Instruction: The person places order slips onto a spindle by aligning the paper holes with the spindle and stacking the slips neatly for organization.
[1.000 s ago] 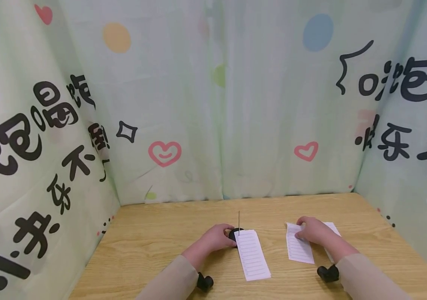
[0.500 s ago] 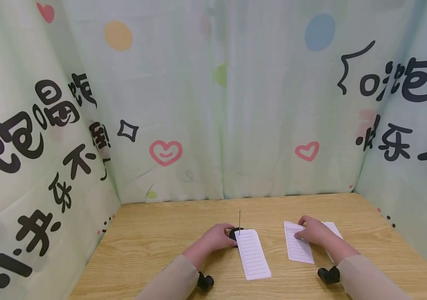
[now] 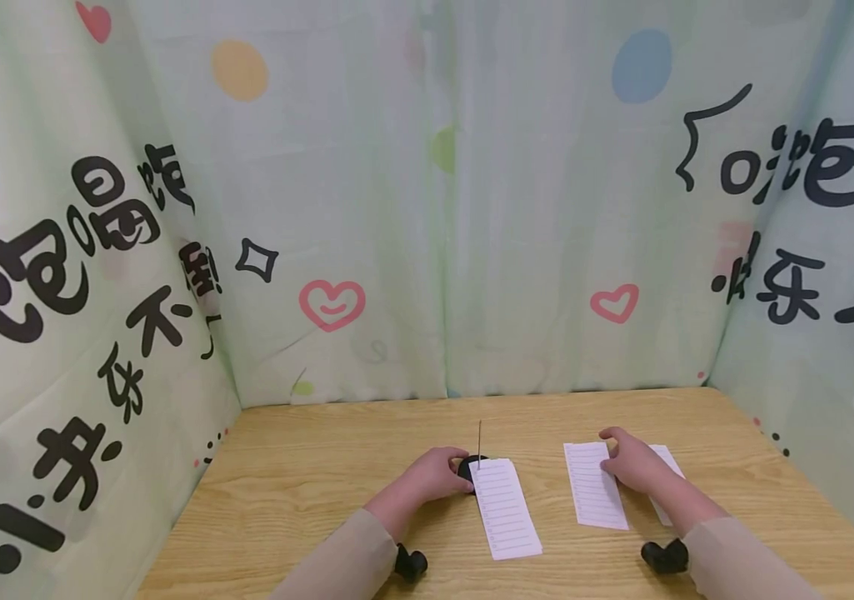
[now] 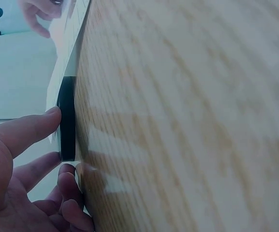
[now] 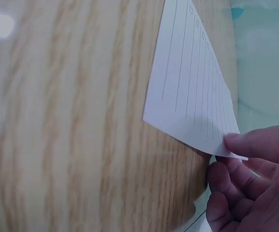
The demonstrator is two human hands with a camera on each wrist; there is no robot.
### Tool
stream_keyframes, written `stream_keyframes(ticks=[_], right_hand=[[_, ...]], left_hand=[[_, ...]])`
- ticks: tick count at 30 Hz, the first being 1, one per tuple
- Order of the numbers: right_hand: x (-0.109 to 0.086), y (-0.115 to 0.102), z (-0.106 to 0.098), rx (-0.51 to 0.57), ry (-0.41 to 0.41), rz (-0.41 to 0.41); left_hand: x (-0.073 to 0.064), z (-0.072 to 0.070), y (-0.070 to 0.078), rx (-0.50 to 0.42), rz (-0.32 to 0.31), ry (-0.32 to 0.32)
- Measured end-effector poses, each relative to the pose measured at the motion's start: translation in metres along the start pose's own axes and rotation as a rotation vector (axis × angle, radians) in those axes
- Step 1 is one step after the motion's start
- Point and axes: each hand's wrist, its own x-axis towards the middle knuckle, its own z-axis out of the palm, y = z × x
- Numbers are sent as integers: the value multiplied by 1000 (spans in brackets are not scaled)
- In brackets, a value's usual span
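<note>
Near the table's middle, my left hand [image 3: 432,477] grips the edge of a bill spike's round black base [image 4: 67,125], the thumb on top and a finger at its side. Its thin upright needle [image 3: 480,437] passes through the top of a lined paper slip [image 3: 507,510], which lies slanted toward me; whether more slips lie under it I cannot tell. To the right, my right hand [image 3: 631,460] pinches the right edge of another lined slip [image 3: 593,487] between thumb and fingers. The right wrist view shows that slip's pinched corner [image 5: 233,153] slightly lifted and curved.
More white paper [image 3: 668,460] lies partly hidden behind my right hand and forearm. The wooden table [image 3: 307,483] is bounded at the back and sides by a printed curtain [image 3: 367,208]. Black wrist cameras [image 3: 412,565] sit under both sleeves.
My right hand has shifted from the face of its slip to the right edge. The slip has slid slightly left and lies straighter. My left hand and the spike have stayed put.
</note>
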Motion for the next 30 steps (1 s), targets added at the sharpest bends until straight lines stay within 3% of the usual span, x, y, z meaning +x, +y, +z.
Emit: stream_keyframes(ticks=[9,16,21,30], right_hand=[[-1,6,2,-4,34,-35],[-7,-2,-2,11,82,-87],[-13,-13,-5,96,111,-132],[-25,-42,-7,306,93,-188]], left_hand=[[-3,-1,1,-9,7,-10],[-2,-1,0,-3,7,-4],[-1,-1,0,-1,7,-2],[-2,1,0,-18,-13,-1]])
